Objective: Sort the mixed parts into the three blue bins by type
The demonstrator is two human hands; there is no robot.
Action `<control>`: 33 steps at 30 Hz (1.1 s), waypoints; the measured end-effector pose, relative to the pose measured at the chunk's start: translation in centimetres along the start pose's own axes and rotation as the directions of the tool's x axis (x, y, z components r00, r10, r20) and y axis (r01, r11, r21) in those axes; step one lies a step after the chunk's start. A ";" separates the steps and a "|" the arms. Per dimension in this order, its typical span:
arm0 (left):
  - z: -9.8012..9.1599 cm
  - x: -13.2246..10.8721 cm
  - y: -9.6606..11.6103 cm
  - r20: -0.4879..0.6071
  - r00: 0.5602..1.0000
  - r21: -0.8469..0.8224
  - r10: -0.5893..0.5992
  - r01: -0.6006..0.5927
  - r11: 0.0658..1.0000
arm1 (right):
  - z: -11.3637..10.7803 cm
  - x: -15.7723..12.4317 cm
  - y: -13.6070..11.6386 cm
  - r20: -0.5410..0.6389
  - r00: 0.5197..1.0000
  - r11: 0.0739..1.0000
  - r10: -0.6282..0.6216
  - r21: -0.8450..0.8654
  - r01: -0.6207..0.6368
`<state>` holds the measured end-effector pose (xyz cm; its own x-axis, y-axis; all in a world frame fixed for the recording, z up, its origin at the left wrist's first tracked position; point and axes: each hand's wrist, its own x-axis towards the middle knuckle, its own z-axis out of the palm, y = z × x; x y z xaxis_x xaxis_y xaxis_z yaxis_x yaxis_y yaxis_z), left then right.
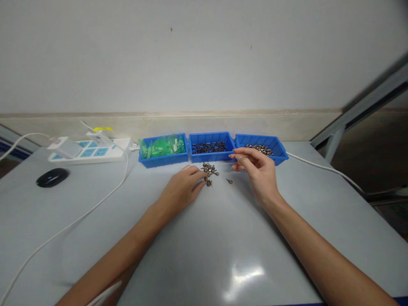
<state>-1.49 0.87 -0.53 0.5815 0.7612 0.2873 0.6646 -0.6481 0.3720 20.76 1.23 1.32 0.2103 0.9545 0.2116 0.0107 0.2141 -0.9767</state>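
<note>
A small pile of metal pieces [208, 169], bronze-grey and too small to name by kind, lies on the table in front of the middle bin. At the near side of this pile, my left hand [183, 187] closes thumb and forefinger on a small metal piece [208, 182]. My right hand [259, 170] is raised in front of the right bin, thumb and forefinger drawn together. Whatever sits between those fingertips, if anything, is too small to make out. One loose metal piece [229, 181] rests on the table between my hands.
Three blue bins line the wall: the left bin [164, 160] holds green plastic bags, the middle bin [212, 137] dark metal parts, the right bin [280, 155] shinier ones. To the left are a power strip [92, 151], a black mouse [52, 177] and a white cable [95, 207].
</note>
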 end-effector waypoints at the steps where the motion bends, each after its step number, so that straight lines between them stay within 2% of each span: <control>1: 0.0 0.0 -0.1 0.004 1.000 0.001 0.002 -0.002 1.000 | 0.0 0.0 0.0 0.011 1.000 1.000 0.003 -0.007 -0.003; 9: -0.5 0.1 -0.5 -0.014 1.000 -0.031 0.024 -0.025 0.999 | -0.1 -0.1 0.0 0.080 0.997 1.000 -0.004 -0.028 0.006; 12: -0.5 0.1 -0.6 -0.028 1.000 -0.043 -0.009 0.007 0.999 | 0.0 -0.2 0.1 0.126 0.992 0.999 -0.006 -0.040 0.011; 16: -0.6 0.2 -0.2 -0.052 0.995 -0.217 -0.083 0.070 0.974 | 0.0 -0.3 0.4 0.197 0.980 0.997 -0.022 -0.066 0.036; 19: -0.8 0.4 0.6 -0.108 0.977 -0.471 -0.183 0.112 0.875 | 0.0 -0.6 0.5 0.291 0.957 0.994 -0.014 -0.098 0.044; 23: -1.0 0.7 1.6 -0.122 0.946 -0.718 -0.299 0.124 0.685 | 0.2 -1.0 0.3 0.495 0.868 0.997 0.037 -0.079 0.003; 25: -1.0 0.7 1.8 -0.097 0.943 -0.784 -0.318 0.124 0.608 | 0.3 -1.1 0.1 0.545 0.835 0.997 0.072 -0.018 -0.074; 29: -1.0 0.8 2.0 -0.035 0.937 -0.851 -0.348 0.154 0.502 | 0.3 -1.0 -0.2 0.564 0.814 0.979 0.135 0.051 -0.197; 31: -1.0 0.8 2.0 -0.024 0.933 -0.861 -0.360 0.163 0.481 | 0.2 -0.9 -0.2 0.571 0.807 0.973 0.147 0.063 -0.221; 33: -1.0 0.8 2.0 -0.029 0.936 -0.855 -0.352 0.159 0.494 | 0.2 -0.8 -0.2 0.550 0.821 0.969 0.151 0.082 -0.232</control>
<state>-0.14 0.22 1.33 0.2967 0.9409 0.1636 0.0193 -0.1772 0.9840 20.42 0.46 1.33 -0.3633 0.9305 0.0459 -0.1182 0.0028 -0.9930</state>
